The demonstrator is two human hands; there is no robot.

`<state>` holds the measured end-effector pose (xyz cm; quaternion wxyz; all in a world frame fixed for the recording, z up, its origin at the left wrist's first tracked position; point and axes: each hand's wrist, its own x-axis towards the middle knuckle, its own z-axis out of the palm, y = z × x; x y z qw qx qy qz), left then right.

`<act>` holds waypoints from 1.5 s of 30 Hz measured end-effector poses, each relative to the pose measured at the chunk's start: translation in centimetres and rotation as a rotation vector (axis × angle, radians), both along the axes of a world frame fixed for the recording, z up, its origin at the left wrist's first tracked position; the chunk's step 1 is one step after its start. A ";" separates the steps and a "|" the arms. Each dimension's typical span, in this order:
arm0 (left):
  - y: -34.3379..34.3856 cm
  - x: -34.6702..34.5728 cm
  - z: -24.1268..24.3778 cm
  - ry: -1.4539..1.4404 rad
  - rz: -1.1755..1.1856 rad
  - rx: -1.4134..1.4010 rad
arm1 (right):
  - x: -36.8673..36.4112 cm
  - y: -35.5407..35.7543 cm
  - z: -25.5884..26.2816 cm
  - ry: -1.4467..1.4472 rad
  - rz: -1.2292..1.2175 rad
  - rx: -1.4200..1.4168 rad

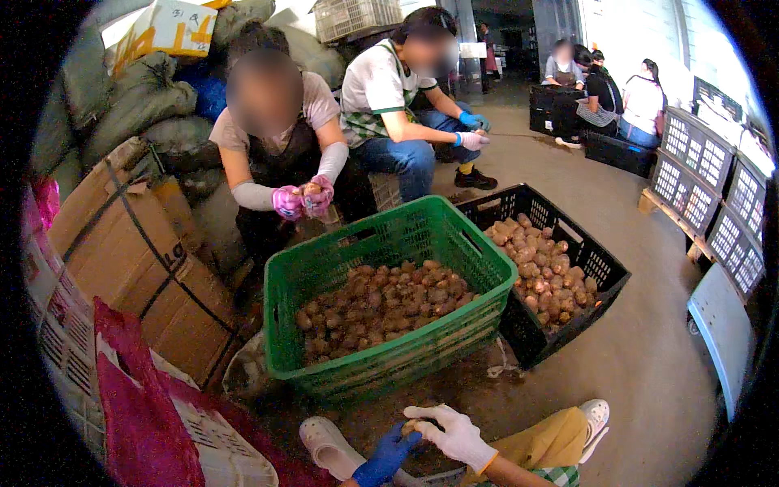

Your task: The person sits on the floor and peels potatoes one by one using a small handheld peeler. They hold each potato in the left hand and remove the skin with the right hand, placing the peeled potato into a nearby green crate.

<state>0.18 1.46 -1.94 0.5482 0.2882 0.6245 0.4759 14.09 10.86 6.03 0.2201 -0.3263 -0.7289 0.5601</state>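
Note:
My left hand [386,455], in a blue glove, is closed on a small brown tuber [411,427] at the bottom centre. My right hand [451,433], in a white knit glove with an orange cuff edge, reaches over the same tuber, its thumb and fingers touching it. Both hands are low between my knees, nearer to me than the green plastic crate [389,356], which holds many brown tubers [389,298]. Behind its right side, a black plastic crate [599,262] holds more tubers [544,268], lighter in colour.
Across the crates two gloved people sit, each handling something small. Strapped cardboard [134,255] and a white crate with magenta netting [146,389] stand left, below stacked sacks [140,97]. Stacked black crates [694,152] and a light blue board [721,329] are right. More people sit farther back.

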 end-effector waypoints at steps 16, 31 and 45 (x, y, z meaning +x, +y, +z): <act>0.1 0.3 1.2 0.280 -0.046 0.133 | -1.8 -0.9 -3.6 0.116 -0.278 0.252; -0.3 0.6 2.5 0.220 0.004 0.302 | -3.0 2.9 -1.4 0.111 0.036 0.177; 0.0 -0.4 6.4 -0.093 0.154 0.395 | -1.5 2.0 3.2 0.007 -0.052 0.043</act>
